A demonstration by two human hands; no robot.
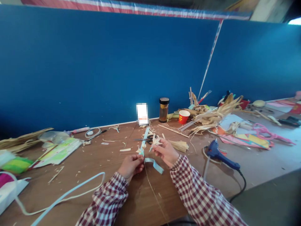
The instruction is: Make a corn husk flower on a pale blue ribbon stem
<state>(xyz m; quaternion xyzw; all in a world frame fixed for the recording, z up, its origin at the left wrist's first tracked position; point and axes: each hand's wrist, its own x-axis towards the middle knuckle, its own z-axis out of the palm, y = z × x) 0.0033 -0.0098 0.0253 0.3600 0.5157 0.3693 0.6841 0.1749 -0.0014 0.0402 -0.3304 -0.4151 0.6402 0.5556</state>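
Observation:
My left hand (132, 165) is closed, thumb against fingers, on a pale blue ribbon (143, 146). The ribbon runs upward from the fingertips, with small cream pieces along it, and a loose end (155, 165) curls to the right. My right hand (166, 151) pinches a cream, petal-like piece of husk (155, 142), held just right of the ribbon. Behind both hands lie black-handled scissors (150, 138), partly covered by the ribbon and the husk piece. A thin pale thread (151, 186) trails down the table from near my left hand.
A blue glue gun (219, 154) with a black cord lies at right. Behind stand a dark-lidded jar (164, 110), a red paper cup (184, 117) and a heap of dry corn husks (211, 117). White cables (70, 191) cross the left front. A blue partition (105, 62) borders the table.

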